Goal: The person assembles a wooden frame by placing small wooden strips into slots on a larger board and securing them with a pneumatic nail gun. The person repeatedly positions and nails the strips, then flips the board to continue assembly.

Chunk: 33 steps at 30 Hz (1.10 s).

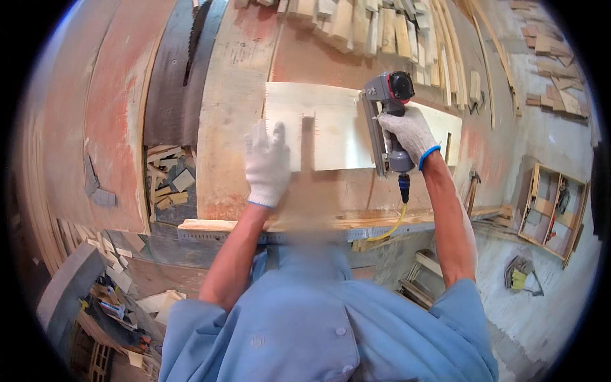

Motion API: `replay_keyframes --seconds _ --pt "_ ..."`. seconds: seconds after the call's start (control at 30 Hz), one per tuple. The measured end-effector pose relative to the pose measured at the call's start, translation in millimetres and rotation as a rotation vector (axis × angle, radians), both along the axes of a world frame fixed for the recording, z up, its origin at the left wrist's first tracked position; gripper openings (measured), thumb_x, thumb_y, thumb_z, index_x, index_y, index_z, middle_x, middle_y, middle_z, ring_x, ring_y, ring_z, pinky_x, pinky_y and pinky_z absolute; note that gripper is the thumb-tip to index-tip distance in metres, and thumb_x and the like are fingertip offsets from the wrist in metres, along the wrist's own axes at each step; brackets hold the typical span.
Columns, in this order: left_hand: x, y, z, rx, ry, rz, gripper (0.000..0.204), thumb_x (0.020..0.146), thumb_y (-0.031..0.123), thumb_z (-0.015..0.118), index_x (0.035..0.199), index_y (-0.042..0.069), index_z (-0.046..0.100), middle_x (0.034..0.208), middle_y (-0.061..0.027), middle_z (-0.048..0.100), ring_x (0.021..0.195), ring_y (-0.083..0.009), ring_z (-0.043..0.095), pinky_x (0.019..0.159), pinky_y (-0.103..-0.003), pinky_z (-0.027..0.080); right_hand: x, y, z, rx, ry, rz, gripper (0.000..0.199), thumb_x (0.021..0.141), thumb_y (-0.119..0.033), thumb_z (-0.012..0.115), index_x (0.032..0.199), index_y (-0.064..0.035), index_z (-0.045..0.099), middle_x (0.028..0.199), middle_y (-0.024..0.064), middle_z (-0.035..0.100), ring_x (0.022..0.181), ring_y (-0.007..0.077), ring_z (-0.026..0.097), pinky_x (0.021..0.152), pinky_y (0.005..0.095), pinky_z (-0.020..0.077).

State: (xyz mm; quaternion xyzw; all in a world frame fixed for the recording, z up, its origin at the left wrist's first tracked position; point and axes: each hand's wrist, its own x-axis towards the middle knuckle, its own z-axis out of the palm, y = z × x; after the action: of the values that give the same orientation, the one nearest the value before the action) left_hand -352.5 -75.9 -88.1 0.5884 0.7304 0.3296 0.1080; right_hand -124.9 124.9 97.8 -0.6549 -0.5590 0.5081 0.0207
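Note:
A pale plywood board (336,134) with a narrow slot cut into its near edge lies across the workbench (232,114). My left hand (267,167), in a white knit glove, rests flat at the board's left end with its fingers stretched out. In my gloved right hand (412,132) is a grey and black air nail gun (382,89), gripped round its handle. The gun stands over the right half of the board; whether its nose touches the wood I cannot tell. A yellow air hose (400,221) runs from the handle's base toward the bench's front edge.
Wood strips (385,32) are piled at the far side. A handsaw (196,38) lies at the far left, above an opening with scraps (170,181). A hammer (472,191) is at the right. A steel ruler (197,235) runs along the front edge. A wooden tray (533,191) lies on the floor.

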Motion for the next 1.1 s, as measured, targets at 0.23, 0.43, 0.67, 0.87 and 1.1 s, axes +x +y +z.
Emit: replay_keyframes --seconds 0.23,0.43,0.67,0.87,1.1 --pt "5 -1 -4 -0.027 -0.008 0.061 0.062 0.095 0.021 0.069 0.155 0.018 0.053 0.155 -0.0297 0.048 0.142 -0.049 0.048 0.121 -0.062 0.034 -36 -13 -12 -0.055 0.038 0.061 0.03 0.091 -0.027 0.073 0.082 0.0015 0.07 0.066 0.0034 0.062 0.059 0.0128 0.059 0.057 0.0338 0.0472" --pt "3 1 -6 0.034 -0.041 0.069 0.058 0.096 0.021 0.069 0.152 0.018 0.056 0.155 -0.0294 0.048 0.142 -0.0473 0.049 0.121 -0.062 0.035 -64 -17 -7 0.01 0.069 0.148 0.028 0.09 -0.025 0.075 0.096 0.0018 0.071 0.075 0.0045 0.068 0.067 0.0126 0.061 0.062 0.0339 0.0489" --pt "5 -4 -6 -0.033 -0.026 0.079 0.066 0.097 0.017 0.067 0.159 0.022 0.048 0.158 -0.0274 0.045 0.147 -0.044 0.046 0.124 -0.058 0.031 -96 -21 1 -0.024 -0.025 0.237 0.031 0.089 -0.028 0.074 0.098 0.0014 0.072 0.078 0.0035 0.068 0.072 0.0133 0.063 0.067 0.0334 0.0505" --pt "2 0 2 0.008 -0.083 0.073 0.059 0.098 0.016 0.065 0.155 0.018 0.051 0.156 -0.0297 0.044 0.141 -0.0494 0.049 0.117 -0.064 0.038 -134 -28 20 0.022 -0.028 0.334 0.026 0.089 -0.027 0.072 0.091 -0.0014 0.071 0.07 0.0024 0.063 0.063 0.0133 0.062 0.059 0.0321 0.048" --pt "1 4 0 0.034 -0.09 0.056 0.063 0.096 0.01 0.061 0.157 0.016 0.049 0.151 -0.0299 0.048 0.141 -0.0507 0.048 0.117 -0.066 0.036 -136 -17 -23 0.072 -0.004 0.397 0.024 0.092 -0.026 0.07 0.085 -0.0028 0.069 0.068 0.0009 0.062 0.058 0.0112 0.058 0.054 0.0294 0.0459"
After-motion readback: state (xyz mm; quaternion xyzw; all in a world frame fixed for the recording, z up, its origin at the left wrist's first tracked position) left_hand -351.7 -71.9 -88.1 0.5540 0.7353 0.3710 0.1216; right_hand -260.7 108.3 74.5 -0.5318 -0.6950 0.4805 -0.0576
